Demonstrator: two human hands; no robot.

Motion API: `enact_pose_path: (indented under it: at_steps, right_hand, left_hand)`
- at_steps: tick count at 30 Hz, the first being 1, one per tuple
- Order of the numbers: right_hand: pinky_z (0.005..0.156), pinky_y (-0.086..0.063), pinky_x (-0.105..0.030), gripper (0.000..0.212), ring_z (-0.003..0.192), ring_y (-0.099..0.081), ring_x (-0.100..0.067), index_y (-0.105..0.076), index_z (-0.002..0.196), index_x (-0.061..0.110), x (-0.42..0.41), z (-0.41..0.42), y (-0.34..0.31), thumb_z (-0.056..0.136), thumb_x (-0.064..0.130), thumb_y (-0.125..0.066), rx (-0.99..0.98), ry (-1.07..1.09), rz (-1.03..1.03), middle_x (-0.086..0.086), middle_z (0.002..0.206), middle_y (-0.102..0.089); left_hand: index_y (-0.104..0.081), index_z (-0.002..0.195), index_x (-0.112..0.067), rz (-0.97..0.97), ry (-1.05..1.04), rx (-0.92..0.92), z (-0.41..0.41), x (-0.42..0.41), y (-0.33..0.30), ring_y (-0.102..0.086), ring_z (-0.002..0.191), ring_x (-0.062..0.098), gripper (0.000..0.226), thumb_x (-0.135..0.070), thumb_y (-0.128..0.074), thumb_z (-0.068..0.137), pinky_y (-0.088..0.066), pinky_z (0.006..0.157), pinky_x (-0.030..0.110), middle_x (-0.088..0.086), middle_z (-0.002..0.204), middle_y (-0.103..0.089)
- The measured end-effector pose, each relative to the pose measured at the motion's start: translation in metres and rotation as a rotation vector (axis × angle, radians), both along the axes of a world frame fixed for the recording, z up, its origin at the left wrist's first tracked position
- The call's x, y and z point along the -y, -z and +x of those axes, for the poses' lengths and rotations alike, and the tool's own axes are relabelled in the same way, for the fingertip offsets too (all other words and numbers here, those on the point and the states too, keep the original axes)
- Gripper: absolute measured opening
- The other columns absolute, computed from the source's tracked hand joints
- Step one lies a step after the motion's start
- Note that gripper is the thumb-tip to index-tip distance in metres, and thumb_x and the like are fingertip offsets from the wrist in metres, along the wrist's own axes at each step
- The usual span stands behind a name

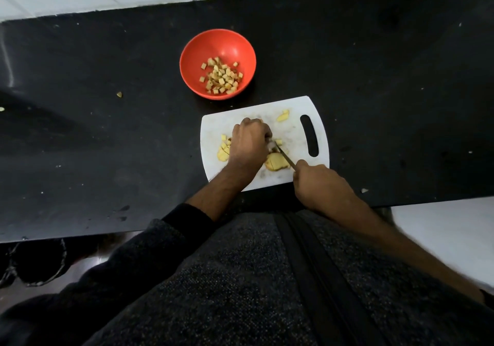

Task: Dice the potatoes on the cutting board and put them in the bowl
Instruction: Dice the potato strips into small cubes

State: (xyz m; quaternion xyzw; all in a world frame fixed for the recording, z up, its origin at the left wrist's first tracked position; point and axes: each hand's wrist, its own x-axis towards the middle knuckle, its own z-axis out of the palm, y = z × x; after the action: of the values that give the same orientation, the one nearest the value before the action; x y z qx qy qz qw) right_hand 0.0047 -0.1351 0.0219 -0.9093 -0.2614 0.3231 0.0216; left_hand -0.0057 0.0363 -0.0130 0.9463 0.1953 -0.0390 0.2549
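Head view, cutting board: white cutting board (294, 121) lies flat on the black desk (107, 131), near the person's body and just in front of the bowl, judged so that cut pieces have a short way to travel; smooth plastic by its look, rounded corners, an oblong handle slot on its right side; its surface shows faint stains.
Head view, left hand: left hand (250, 142) rests knuckles-up on the board, fingers curled down over a potato piece beside the blade; judged to be steadying it for the cut; what the fingertips pinch is hidden under the hand.
Head view, right hand: right hand (318, 182) is clenched round the handle of the knife (286, 157); the thin blade slants up and left toward the left hand's fingers; the handle is covered by the fist.
Head view, potatoes: pale yellow potato slab (276, 161) lies under the blade, already scored with cuts; small cubes (224, 146) lie at the board's left edge; one uncut wedge (283, 116) lies apart toward the far edge; flesh looks moist and matt.
Head view, bowl: round red bowl (197, 51), smooth and glossy, stands on the desk just beyond the board; a heap of diced potato (222, 76) lies in its bottom; the task is judged partly done.
Head view, desk: dark, dull, flecked with crumbs; one stray potato scrap (119, 94) lies well to the left.
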Motion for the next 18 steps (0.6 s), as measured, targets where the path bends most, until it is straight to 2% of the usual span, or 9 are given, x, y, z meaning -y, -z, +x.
enact_pose_path:
  at_steps: [3, 5, 7, 11, 15, 18]
  right_hand:
    - [0.064, -0.039, -0.037, 0.016, 0.076, -0.055, -0.034, -0.037, 0.095, 0.018, 0.003, 0.003, -0.008, 0.102, 0.032, -0.034, 0.074, 0.02, 0.082, -0.004, 0.074, -0.046]
    - [0.06, -0.038, -0.036, 0.018, 0.063, -0.047, -0.027, -0.038, 0.094, 0.018, 0.002, 0.006, -0.01, 0.101, 0.034, -0.035, 0.137, 0.037, 0.139, -0.002, 0.069, -0.044]
    - [0.061, -0.039, -0.036, 0.018, 0.066, -0.049, -0.028, -0.039, 0.095, 0.018, 0.0, 0.009, -0.007, 0.101, 0.034, -0.036, 0.154, 0.025, 0.128, -0.003, 0.072, -0.047]
    - [0.064, -0.04, -0.038, 0.02, 0.083, -0.061, -0.037, -0.043, 0.104, 0.016, 0.0, 0.01, 0.001, 0.102, 0.034, -0.035, 0.164, -0.006, 0.077, -0.009, 0.082, -0.054]
    - [0.061, -0.038, -0.035, 0.017, 0.081, -0.063, -0.033, -0.046, 0.109, 0.019, -0.003, 0.007, -0.005, 0.103, 0.032, -0.037, 0.25, -0.093, 0.085, -0.004, 0.08, -0.054]
    - [0.061, -0.039, -0.034, 0.015, 0.075, -0.058, -0.029, -0.048, 0.109, 0.021, -0.003, 0.009, -0.015, 0.103, 0.029, -0.037, 0.262, -0.126, 0.074, -0.005, 0.084, -0.057]
  left_hand:
    - [-0.075, 0.099, -0.019, 0.011, 0.035, -0.036, -0.003, -0.006, 0.001, -0.055, 0.106, 0.021, 0.022, -0.005, -0.06, 0.092, -0.033, 0.087, 0.034, -0.001, 0.102, -0.07]
    - [-0.076, 0.098, -0.021, -0.01, 0.015, -0.027, -0.005, -0.011, 0.001, -0.055, 0.106, 0.02, 0.023, -0.006, -0.059, 0.092, -0.028, 0.085, 0.034, -0.004, 0.1, -0.069]
    - [-0.075, 0.098, -0.024, -0.042, -0.002, 0.003, -0.006, -0.014, 0.001, -0.056, 0.105, 0.018, 0.024, -0.006, -0.06, 0.091, -0.026, 0.084, 0.032, -0.007, 0.101, -0.069]
    - [-0.072, 0.098, -0.028, -0.047, 0.039, -0.007, -0.002, -0.012, -0.001, -0.055, 0.106, 0.016, 0.019, -0.014, -0.073, 0.085, -0.028, 0.084, 0.031, -0.008, 0.106, -0.065]
    - [-0.071, 0.114, -0.031, -0.033, 0.156, 0.038, 0.0, -0.012, -0.005, -0.046, 0.115, 0.017, 0.038, -0.024, -0.081, 0.079, -0.031, 0.087, 0.031, -0.003, 0.122, -0.055]
    - [-0.075, 0.111, -0.035, 0.087, 0.263, 0.015, 0.001, -0.009, -0.005, -0.042, 0.117, 0.019, 0.028, -0.03, -0.078, 0.083, -0.028, 0.086, 0.033, -0.004, 0.127, -0.05]
